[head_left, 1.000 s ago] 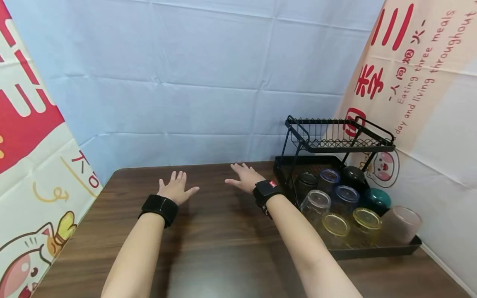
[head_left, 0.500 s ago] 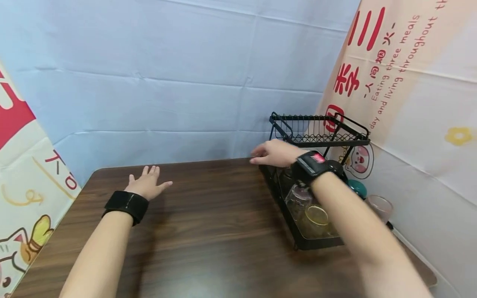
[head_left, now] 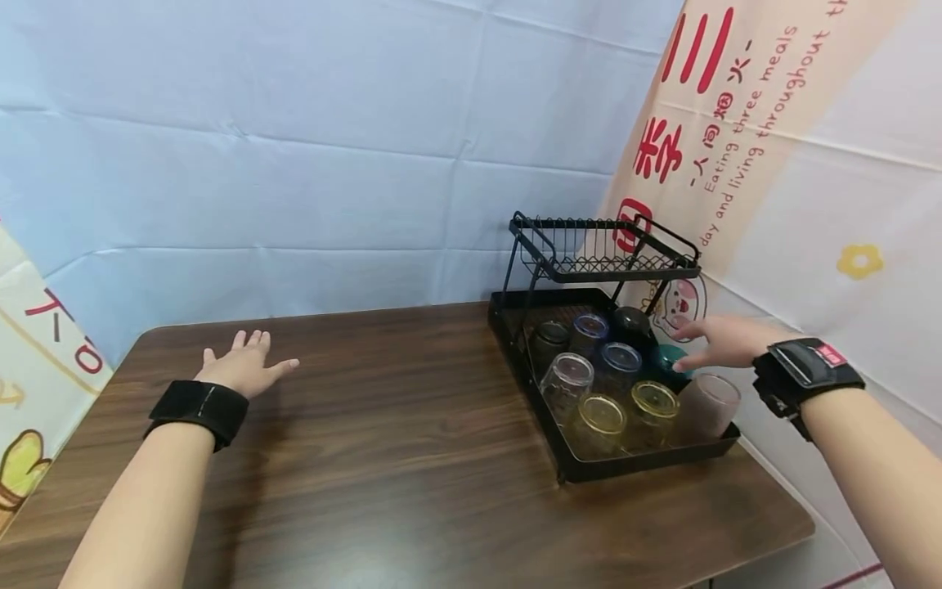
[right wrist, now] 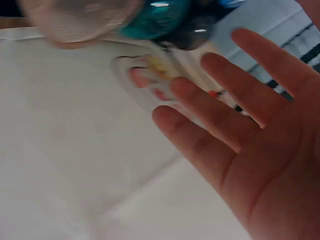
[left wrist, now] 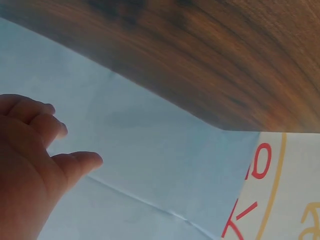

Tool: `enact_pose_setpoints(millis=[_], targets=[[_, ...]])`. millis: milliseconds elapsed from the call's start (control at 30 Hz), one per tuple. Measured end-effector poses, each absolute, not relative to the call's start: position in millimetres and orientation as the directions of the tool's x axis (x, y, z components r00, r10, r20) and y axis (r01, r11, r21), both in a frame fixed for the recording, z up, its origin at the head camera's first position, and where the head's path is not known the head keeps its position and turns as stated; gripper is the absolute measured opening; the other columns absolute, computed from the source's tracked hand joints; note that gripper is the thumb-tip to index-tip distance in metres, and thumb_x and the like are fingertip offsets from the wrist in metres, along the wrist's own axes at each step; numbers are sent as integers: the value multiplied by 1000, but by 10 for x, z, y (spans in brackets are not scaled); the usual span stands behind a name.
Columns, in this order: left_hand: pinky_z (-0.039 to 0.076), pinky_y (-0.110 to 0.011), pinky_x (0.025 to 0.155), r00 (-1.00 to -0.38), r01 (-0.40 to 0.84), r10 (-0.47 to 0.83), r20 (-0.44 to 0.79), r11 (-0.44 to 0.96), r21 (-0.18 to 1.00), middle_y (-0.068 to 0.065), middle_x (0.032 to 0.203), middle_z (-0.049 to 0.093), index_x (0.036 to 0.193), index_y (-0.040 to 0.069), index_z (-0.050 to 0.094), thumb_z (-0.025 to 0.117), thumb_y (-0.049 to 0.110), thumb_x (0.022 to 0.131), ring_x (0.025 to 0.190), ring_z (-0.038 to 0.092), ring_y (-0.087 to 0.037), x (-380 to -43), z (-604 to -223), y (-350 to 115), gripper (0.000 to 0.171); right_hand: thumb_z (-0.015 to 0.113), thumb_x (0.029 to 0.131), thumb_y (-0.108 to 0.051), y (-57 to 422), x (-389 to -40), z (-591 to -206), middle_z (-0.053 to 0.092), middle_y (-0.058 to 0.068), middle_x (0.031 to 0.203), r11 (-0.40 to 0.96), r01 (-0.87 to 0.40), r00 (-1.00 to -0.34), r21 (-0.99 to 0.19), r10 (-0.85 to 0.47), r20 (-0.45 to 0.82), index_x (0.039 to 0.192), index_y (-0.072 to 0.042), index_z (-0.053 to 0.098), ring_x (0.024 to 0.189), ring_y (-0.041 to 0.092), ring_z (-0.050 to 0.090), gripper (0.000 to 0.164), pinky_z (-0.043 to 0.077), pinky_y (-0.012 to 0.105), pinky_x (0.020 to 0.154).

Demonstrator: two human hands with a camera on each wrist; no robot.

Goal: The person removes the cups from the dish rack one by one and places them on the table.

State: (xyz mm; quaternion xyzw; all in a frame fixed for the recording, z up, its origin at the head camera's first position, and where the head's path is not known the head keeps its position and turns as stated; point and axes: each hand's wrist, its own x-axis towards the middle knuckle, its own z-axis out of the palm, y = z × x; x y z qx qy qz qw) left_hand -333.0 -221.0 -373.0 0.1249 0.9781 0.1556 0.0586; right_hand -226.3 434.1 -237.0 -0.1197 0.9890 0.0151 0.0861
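Note:
My left hand (head_left: pixel 239 368) hovers above the left part of the brown table (head_left: pixel 368 425), fingers spread and holding nothing. On the far right, my right hand (head_left: pixel 728 339) reaches past the outer side of a black two-tier dish rack (head_left: pixel 648 466). Its fingers are straight and apart in the right wrist view, with nothing in the palm. Closest to it are a teal glass (head_left: pixel 668 360) and a pale pink glass (head_left: pixel 710 406); in the head view the fingertips overlap the teal one, and contact cannot be told. Both glasses look upside down.
The rack's lower tray also holds yellow glasses (head_left: pixel 602 415), blue glasses (head_left: pixel 621 357), a clear glass (head_left: pixel 571 372) and dark glasses (head_left: pixel 550 334). Its upper wire shelf (head_left: pixel 603 263) rises behind them. Blue cloth (head_left: pixel 331 204) hangs at the back, printed cloth (head_left: pixel 846 204) at right.
My right hand has swung right across the rack, from over the table to its far side. The head view has turned right. My left hand stays spread above the table.

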Motion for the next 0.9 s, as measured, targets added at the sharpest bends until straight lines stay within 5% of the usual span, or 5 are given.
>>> enact_pose_setpoints(millis=[233, 467, 633, 900], targets=[[-2, -81, 109, -955, 251, 287, -77, 918, 307, -41, 159, 12, 154, -18, 16, 46, 67, 101, 148, 4, -56, -3328, -3680, -2127, 105, 86, 83, -31, 4714, -2264, -2736, 66, 34, 116, 971, -227, -952, -77, -238, -193, 118, 14, 66, 112, 56, 59, 60, 50, 65, 91], [-2, -80, 109, -957, 237, 276, -86, 919, 316, -41, 158, 13, 154, -19, 17, 49, 59, 103, 148, 5, -56, -3322, -3680, -2100, 98, 87, 80, -19, 4733, -2225, -2782, 70, 26, 105, 969, -180, -935, -171, -223, -275, 112, 16, 65, 94, 40, 67, 52, 57, 57, 80], [0, -81, 109, -959, 228, 267, -93, 925, 304, -42, 158, 13, 154, -19, 18, 49, 57, 104, 148, 5, -56, -3346, -3732, -2115, 96, 86, 80, -12, 4756, -2207, -2811, 59, 40, 115, 969, -79, -925, -236, -159, -346, 119, 19, 59, 81, 27, 61, 57, 59, 44, 62], [3, -81, 110, -961, 228, 262, -83, 929, 291, -41, 158, 14, 153, -19, 19, 49, 59, 103, 148, 7, -55, -3338, -3763, -2100, 98, 85, 82, -11, 4794, -2229, -2805, 57, 43, 117, 961, -60, -909, -271, -165, -383, 123, 19, 56, 97, 46, 65, 59, 61, 51, 68]])
